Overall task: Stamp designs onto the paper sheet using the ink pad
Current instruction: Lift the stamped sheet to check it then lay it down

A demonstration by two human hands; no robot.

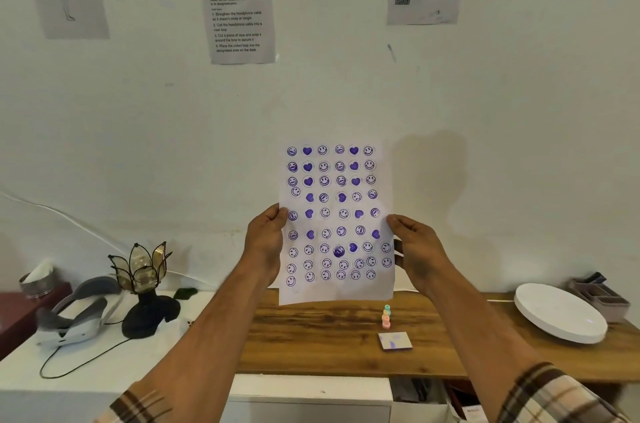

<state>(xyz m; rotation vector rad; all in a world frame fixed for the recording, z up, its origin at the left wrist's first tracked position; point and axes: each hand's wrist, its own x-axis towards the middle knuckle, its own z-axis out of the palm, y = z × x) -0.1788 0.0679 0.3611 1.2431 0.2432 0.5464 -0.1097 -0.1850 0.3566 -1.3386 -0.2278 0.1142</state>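
I hold a white paper sheet point(334, 289) upright in front of the wall, above the wooden table. Rows of purple smiley and heart stamps cover it. My left hand point(265, 242) pinches its left edge and my right hand point(415, 253) pinches its right edge, thumbs on the front. Below the sheet, on the wooden table point(311, 343), lies a small square ink pad point(395, 341) with purple stains. Just behind the pad stand small pastel stamps point(386, 316) in a short stack or row.
A large white round plate or lid point(561, 311) rests at the table's right, with a grey organiser tray point(599, 294) behind it. On the white surface to the left are a petal-shaped lamp point(142, 284), a white headset point(79, 311) and a black cable point(76, 360). Printed sheets hang on the wall.
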